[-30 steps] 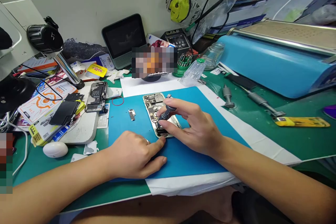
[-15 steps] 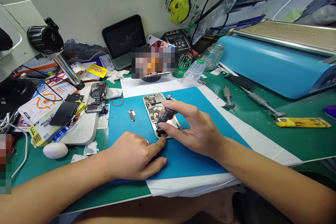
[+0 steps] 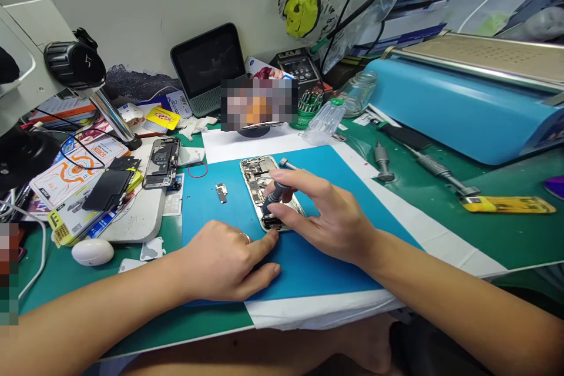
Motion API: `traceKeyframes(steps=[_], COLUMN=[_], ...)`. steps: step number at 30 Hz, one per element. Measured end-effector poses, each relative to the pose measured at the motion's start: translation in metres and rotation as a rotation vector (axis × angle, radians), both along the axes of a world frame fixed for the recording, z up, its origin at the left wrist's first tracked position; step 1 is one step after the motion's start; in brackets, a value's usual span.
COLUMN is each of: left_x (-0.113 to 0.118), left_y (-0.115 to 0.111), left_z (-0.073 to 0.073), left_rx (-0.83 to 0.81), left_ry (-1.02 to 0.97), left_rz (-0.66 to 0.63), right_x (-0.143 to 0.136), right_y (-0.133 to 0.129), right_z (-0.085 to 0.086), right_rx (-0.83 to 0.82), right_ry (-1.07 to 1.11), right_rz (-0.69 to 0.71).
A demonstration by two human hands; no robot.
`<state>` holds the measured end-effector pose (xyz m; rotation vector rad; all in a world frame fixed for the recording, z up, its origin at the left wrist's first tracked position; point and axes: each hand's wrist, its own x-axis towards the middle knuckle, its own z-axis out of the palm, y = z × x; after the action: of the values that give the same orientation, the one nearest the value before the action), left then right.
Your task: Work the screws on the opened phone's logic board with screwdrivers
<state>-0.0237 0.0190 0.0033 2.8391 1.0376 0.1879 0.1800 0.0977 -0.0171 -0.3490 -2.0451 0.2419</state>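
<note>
Clutter on my far left first: microscope (image 3: 66, 64) over a heap of packaging, a white earbud case (image 3: 93, 251) on the green mat (image 3: 506, 241), and a second opened phone (image 3: 162, 161) lying near the blue mat's left edge. On the blue mat (image 3: 308, 270) itself, a small loose metal part (image 3: 221, 192) sits alone, just left of the opened phone (image 3: 258, 179) I'm working on. My left hand (image 3: 224, 261) lies loosely curled on the blue mat, gripping nothing, forefinger stretched out so its tip touches the phone's near end. My right hand (image 3: 328, 217) is half closed, thumb and forefinger pinching a small grey screwdriver (image 3: 275, 191), its tip down inside the phone's lower half, the other fingers fanned out. Further right, spare screwdrivers (image 3: 382, 163) lie on the green mat, then the long blue machine (image 3: 462, 106).
</note>
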Motion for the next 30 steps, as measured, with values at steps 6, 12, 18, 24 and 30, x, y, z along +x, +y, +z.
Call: traceKeyframes(steps=[6, 12, 18, 24, 30], left_x=[0.0, 0.0, 0.0, 0.0, -0.001], left_y=[-0.001, -0.001, 0.001, 0.006, 0.006], left_z=[0.001, 0.0, -0.001, -0.001, -0.002], left_rx=[-0.001, -0.007, 0.022, -0.163, -0.163], left_ry=[-0.004, -0.037, -0.447, -0.54, -0.51], left_rz=[0.002, -0.008, 0.252, 0.493, 0.477], right_x=[0.001, 0.002, 0.002, 0.0, -0.005], right_y=[-0.001, -0.001, -0.003, -0.003, -0.001], right_z=[-0.002, -0.006, -0.007, 0.002, 0.004], right_rx=[-0.018, -0.036, -0.212, -0.513, -0.643], right_ry=[0.02, 0.034, 0.155, 0.293, 0.343], right_rz=[-0.036, -0.066, -0.018, 0.096, 0.154])
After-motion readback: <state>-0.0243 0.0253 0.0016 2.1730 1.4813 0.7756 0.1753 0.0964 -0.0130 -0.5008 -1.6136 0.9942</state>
